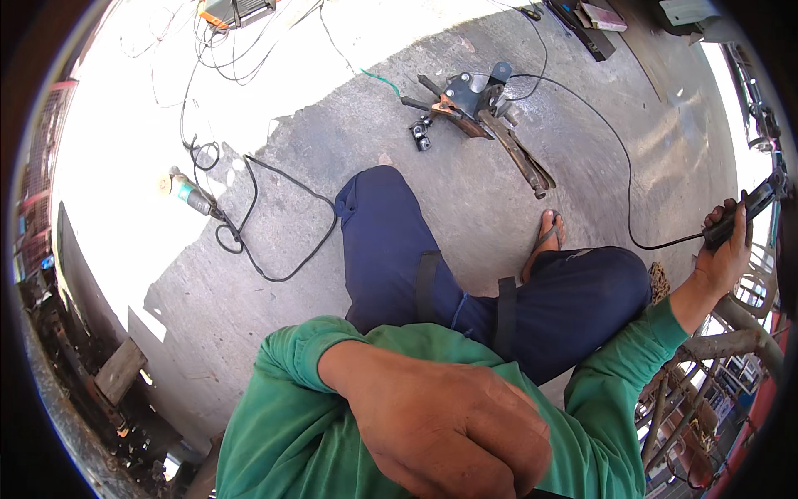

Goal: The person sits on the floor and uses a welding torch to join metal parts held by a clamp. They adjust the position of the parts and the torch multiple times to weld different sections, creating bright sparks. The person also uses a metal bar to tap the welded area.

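Note:
My right hand (721, 258) is out at the far right, its fingers wrapped round a black corded handle (740, 220) that looks like a welding electrode holder. Its cord runs from the handle back across the floor. Close to the camera, over my green shirt, my left hand (457, 420) is bent inward with its fingers curled. Whatever it may hold is hidden beneath the hand. On the floor beyond my knees lies a dark metal bracket assembly (465, 96) with bolted plates. Beside it are a hammer-like tool (519, 158) and a small black metal part (421, 133).
An angle grinder (191, 195) lies at left with its black cord (287, 179) looped over the floor. An orange and black machine (237, 12) stands at the far edge among cables. A tubular metal frame (736, 337) is by my right elbow, and a wood block (120, 370) lies left.

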The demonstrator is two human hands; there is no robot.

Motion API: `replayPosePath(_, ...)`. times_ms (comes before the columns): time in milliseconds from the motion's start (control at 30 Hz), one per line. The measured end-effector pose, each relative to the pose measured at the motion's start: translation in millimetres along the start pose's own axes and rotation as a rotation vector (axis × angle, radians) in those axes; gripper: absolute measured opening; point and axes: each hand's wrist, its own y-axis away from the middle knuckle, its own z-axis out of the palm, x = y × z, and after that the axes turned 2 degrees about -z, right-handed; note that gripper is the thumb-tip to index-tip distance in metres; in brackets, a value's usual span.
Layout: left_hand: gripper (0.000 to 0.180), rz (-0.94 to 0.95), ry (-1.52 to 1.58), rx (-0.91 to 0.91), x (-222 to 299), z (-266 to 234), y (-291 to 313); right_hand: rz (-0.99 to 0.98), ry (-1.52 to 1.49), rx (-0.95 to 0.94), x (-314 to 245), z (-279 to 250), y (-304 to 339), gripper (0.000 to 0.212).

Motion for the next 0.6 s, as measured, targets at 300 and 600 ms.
replayPosePath(300, 0.019, -0.086, -0.191, -0.516, 70, -47, -23, 0.023, -0.02, 0.04, -45, 41, -14, 0.034)
replayPosePath(600, 0.036, -0.941, -0.848, 0.446, 10, -201, 75, 0.007, 0.17, 0.006, -36, 149, -25, 0.035)
